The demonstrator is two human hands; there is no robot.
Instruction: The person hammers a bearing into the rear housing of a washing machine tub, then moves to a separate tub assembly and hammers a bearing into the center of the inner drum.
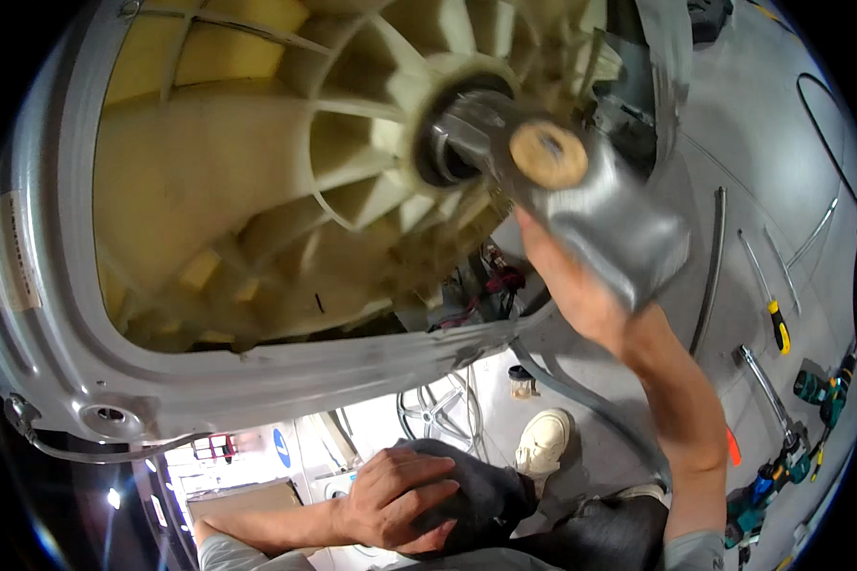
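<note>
My right hand (pixel 581 290) grips a heavy hammer (pixel 624 214) whose grey metal head is blurred by motion. The wooden end of its handle shows in the head's eye, while the rest of the handle is hidden behind the head. One end of the hammer head overlaps the dark round hub (pixel 443 143) at the middle of a yellowed, ribbed plastic washing machine tub (pixel 219 181); contact cannot be made out. My left hand (pixel 400 500) rests on my knee, holding nothing, with fingers slightly bent and apart.
A silvery cabinet frame (pixel 286 381) surrounds the tub. Below it lie a spoked pulley wheel (pixel 438 416) and a grey hose (pixel 590 400). At the right, the floor holds a yellow-black screwdriver (pixel 779 326), a ratchet wrench (pixel 767 385) and a cordless drill (pixel 833 390).
</note>
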